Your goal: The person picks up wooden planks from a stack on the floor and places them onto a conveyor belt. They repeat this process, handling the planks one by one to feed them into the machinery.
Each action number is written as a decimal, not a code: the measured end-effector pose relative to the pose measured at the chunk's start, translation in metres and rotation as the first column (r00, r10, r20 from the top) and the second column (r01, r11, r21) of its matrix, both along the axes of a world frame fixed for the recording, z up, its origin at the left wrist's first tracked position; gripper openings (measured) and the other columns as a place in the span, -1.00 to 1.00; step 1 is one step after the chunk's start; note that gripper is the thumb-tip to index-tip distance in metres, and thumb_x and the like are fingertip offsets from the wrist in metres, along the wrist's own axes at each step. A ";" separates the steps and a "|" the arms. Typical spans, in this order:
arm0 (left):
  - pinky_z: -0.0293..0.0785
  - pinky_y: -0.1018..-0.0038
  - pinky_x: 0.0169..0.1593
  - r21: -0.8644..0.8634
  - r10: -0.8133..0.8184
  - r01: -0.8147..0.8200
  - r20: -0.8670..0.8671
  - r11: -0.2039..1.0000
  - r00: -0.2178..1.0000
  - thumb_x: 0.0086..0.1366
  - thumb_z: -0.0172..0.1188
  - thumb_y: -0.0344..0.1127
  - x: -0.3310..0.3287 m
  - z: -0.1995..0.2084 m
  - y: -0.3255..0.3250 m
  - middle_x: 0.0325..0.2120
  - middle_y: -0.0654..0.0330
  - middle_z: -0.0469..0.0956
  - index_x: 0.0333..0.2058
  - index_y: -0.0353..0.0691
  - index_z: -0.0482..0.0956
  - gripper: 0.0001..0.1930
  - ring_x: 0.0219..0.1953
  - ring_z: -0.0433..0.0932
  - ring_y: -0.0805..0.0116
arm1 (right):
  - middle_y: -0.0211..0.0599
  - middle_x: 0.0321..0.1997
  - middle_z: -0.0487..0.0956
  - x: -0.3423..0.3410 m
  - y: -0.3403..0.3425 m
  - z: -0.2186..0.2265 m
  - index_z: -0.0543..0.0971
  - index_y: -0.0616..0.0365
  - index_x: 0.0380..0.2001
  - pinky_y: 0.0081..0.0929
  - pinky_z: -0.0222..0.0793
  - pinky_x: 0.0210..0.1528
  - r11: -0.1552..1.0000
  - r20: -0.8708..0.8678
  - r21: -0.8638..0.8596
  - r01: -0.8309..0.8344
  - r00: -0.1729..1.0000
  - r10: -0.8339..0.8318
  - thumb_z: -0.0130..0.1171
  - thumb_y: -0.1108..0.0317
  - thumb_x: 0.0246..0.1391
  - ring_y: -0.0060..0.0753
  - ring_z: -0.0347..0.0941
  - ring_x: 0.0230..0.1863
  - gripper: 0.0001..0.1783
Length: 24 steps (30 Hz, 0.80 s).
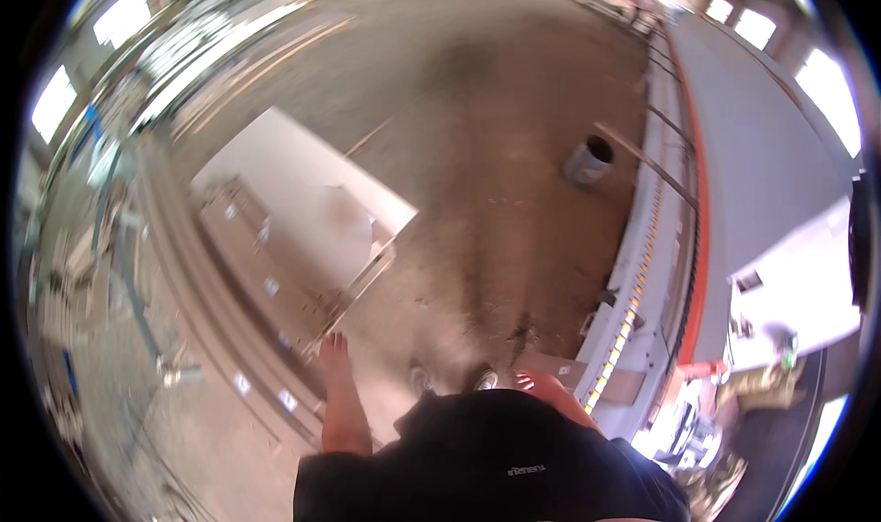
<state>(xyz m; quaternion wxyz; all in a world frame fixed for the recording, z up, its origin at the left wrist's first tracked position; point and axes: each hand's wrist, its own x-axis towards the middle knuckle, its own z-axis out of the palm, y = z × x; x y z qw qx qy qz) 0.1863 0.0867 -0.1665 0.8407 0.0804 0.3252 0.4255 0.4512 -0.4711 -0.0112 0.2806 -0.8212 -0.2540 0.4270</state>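
My left hand (334, 348) reaches down beside the corner of a stack of brown boards (275, 325) on my left. Its fingers are smeared by motion, so I cannot make out a grip. Low on the right, my right hand (534, 383) is closed at the near end of a narrow brown board (557, 368). That board extends rightward to the edge of a long machine (633, 311) with a row of yellow pieces along its side.
A large white panel (303, 150) lies beyond the brown stack. On the floor ahead stands a grey cylindrical bin (588, 161). A thin bar (647, 160) juts from the machine near it. Long strips (262, 72) lie at the far left.
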 end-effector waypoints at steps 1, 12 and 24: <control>0.38 0.12 0.33 0.051 -0.101 0.104 -0.054 0.993 0.993 0.44 0.01 -0.20 0.007 -0.007 -0.003 0.28 -0.03 0.34 0.18 -0.27 0.39 -0.58 0.33 0.32 -0.02 | -0.20 0.06 0.70 -0.003 -0.001 0.006 0.54 0.11 0.19 -0.28 0.56 0.11 1.000 0.049 -0.003 -0.001 0.999 0.002 0.40 0.07 0.07 -0.26 0.66 0.04 -0.35; 0.52 0.09 -0.12 0.154 -0.117 0.797 -0.988 -0.584 0.105 0.31 0.16 -0.13 -0.002 -0.010 -0.176 -0.25 -0.05 0.67 -0.34 -0.17 0.69 -0.75 -0.12 0.65 -0.03 | -0.16 -0.10 0.72 -0.008 -0.015 0.022 0.71 -0.12 -0.04 -0.21 0.53 0.03 0.988 0.239 -0.010 0.155 0.960 -0.149 0.05 0.24 0.12 0.00 0.64 -0.03 -0.62; 0.52 0.08 -0.14 -0.139 0.262 0.610 -0.958 -0.780 0.116 0.34 0.13 -0.15 0.055 0.019 -0.092 -0.24 -0.01 0.67 -0.32 -0.13 0.71 -0.76 -0.12 0.64 0.02 | -0.31 -0.18 0.74 -0.002 -0.067 0.020 0.72 -0.11 -0.14 -0.28 0.55 0.04 0.944 0.283 0.049 0.326 0.902 -0.326 0.26 0.21 -0.03 -0.20 0.67 -0.09 -0.67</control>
